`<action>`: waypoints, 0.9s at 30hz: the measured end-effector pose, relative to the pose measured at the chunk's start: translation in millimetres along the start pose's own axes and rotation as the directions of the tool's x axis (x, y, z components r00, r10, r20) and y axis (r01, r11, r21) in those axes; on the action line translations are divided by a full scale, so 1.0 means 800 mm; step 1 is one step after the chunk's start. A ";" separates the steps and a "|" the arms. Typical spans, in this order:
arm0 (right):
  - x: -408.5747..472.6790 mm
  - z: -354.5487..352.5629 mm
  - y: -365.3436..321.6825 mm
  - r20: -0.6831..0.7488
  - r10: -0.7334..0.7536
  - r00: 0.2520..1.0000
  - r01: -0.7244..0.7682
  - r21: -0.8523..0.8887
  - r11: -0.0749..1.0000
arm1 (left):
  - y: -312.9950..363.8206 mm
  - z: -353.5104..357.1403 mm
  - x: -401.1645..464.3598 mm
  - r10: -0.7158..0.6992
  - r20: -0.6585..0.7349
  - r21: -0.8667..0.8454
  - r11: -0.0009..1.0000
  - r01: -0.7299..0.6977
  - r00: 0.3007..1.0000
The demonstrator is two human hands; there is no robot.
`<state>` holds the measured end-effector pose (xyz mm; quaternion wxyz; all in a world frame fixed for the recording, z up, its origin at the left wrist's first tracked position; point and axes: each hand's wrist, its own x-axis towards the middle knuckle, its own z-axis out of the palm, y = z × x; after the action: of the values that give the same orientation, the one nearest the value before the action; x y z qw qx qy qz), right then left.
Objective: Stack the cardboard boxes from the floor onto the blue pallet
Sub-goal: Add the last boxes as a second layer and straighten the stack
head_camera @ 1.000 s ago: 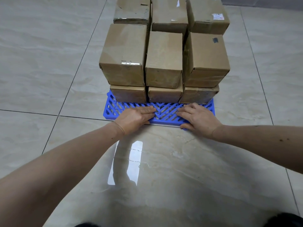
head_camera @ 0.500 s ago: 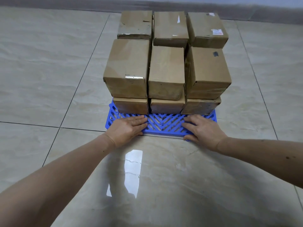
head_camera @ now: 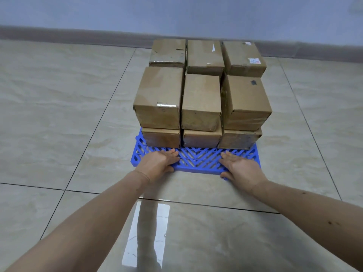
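Left grip [head_camera: 158, 162] and right grip [head_camera: 242, 167] lie flat, fingers straight, on the pallet's [head_camera: 198, 160] near edge. Boxes [head_camera: 201, 101] sit stacked on it.

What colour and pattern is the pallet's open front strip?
Bright blue, with an open chevron lattice, on the pallet, seen in the head view.

Bare indoor storage or warehouse-like room, glossy beige marble-look floor tiles [head_camera: 59, 118] with dark grout lines, plain pale wall [head_camera: 176, 14] with grey skirting [head_camera: 78, 35], taped cardboard boxes [head_camera: 200, 101] stacked on a blue plastic pallet [head_camera: 198, 161]
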<state>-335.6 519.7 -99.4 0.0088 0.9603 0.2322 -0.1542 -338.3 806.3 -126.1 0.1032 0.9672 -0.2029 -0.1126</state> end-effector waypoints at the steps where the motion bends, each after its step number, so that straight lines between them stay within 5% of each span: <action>1: 0.010 -0.004 0.002 0.008 0.016 1.000 -0.016 -0.003 1.000 | -0.005 -0.004 0.011 -0.016 0.009 -0.020 1.000 0.016 1.000; 9: 0.093 -0.032 0.026 0.031 0.127 0.991 -0.128 0.032 0.991 | -0.038 -0.032 0.089 -0.012 0.048 -0.013 1.000 0.012 0.999; 19: 0.176 -0.062 0.054 0.155 0.187 0.970 -0.181 -0.053 0.982 | -0.076 -0.062 0.187 0.098 0.344 0.203 0.963 -0.176 0.934; 27: 0.211 -0.084 0.060 0.137 0.264 0.955 -0.260 -0.046 0.964 | -0.089 -0.077 0.231 0.118 0.355 0.261 0.940 -0.220 0.927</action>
<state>-151.6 557.5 -88.5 0.0587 0.9690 0.1036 -0.2163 -131.0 802.4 -117.2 -0.0694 0.9170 -0.3154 -0.2340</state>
